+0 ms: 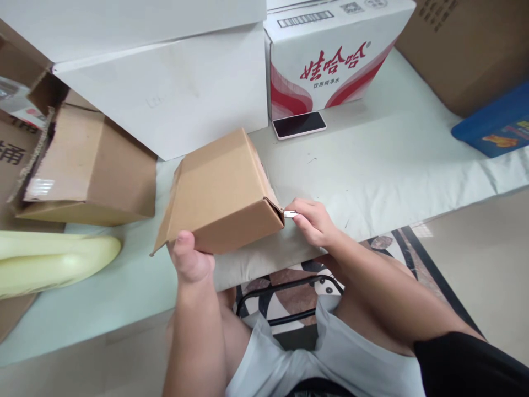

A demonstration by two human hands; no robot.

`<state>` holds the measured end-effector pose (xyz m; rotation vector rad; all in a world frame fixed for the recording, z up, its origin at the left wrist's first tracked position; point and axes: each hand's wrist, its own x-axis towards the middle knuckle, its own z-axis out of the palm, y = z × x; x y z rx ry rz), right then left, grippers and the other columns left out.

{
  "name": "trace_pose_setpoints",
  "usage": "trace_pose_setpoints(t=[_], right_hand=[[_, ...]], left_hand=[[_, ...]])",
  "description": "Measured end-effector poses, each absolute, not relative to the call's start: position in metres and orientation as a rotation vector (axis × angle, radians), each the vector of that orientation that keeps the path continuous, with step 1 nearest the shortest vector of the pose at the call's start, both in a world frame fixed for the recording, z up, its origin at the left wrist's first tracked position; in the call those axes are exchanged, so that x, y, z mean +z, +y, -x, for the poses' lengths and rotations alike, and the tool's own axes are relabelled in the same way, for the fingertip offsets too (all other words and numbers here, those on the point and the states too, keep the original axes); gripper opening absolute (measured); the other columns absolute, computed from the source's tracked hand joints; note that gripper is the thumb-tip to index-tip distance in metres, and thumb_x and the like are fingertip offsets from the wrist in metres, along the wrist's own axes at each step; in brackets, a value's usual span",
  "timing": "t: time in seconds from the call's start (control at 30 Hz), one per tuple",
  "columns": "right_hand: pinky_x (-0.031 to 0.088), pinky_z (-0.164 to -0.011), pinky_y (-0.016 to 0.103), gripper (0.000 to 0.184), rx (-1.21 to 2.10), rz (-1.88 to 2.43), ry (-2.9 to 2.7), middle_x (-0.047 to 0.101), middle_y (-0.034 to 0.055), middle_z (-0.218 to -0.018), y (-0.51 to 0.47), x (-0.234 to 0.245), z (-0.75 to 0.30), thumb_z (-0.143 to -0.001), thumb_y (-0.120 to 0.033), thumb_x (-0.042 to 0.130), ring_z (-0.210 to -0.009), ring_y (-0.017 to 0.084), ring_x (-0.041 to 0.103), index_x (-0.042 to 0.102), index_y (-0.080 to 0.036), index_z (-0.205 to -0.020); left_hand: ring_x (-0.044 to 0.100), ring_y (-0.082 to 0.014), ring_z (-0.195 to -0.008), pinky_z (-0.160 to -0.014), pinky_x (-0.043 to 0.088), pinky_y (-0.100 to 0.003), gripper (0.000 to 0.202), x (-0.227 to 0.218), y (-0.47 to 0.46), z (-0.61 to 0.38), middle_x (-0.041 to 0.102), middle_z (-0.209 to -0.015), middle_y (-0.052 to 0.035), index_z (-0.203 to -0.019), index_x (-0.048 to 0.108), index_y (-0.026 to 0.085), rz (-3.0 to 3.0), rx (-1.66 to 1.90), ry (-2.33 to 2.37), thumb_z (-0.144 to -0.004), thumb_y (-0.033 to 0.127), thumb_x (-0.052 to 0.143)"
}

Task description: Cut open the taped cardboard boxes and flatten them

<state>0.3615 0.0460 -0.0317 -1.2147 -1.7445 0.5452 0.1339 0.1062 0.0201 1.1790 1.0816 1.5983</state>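
A left hand point(192, 259) grips a brown cardboard box point(219, 190) at its 7 o'clock corner, fingers hidden, over a cloth-covered table point(363, 160), while the right hand point(312, 220) pinches a small white tool point(290, 214) at the 4 o'clock corner. A phone point(300, 125) lies between the box's 1 and 2 o'clock.

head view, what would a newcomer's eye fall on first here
Most likely the brown carton mid-picture, with the left hand at its near left corner and the right hand holding a small white object at its near right corner. Behind it to the right, the white box with red swirls stands out, a dark-screened phone lying at its foot.
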Motion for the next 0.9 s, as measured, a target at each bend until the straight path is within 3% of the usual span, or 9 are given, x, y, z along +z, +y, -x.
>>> trace_pose_setpoints(t=[0.63,0.9], right_hand=[[0.039,-0.059,0.027,0.041,0.494,1.232,-1.736,0.059,-0.0002,-0.067,0.0465,-0.0319,-0.3569,-0.106,-0.045,0.036,-0.061,0.013,0.052,0.062,-0.021,-0.085],[0.037,-0.059,0.028,0.046,0.528,1.371,-1.749,0.058,0.0,-0.065,0.0439,-0.0345,-0.3566,-0.104,-0.051,0.033,-0.059,0.013,0.051,0.062,-0.021,-0.084]], left_hand=[[0.049,-0.0372,-0.143,-0.119,0.042,-0.051,0.071,0.0227,0.1026,-0.1405,0.067,-0.138,-0.0045,-0.123,0.071,0.029,-1.065,1.62,1.019,-0.061,0.064,0.072],[0.051,-0.0364,-0.142,-0.12,0.041,-0.053,0.071,0.0173,0.1036,-0.1406,0.066,-0.137,-0.0007,-0.126,0.069,0.035,-0.997,1.651,0.911,-0.06,0.06,0.077]])
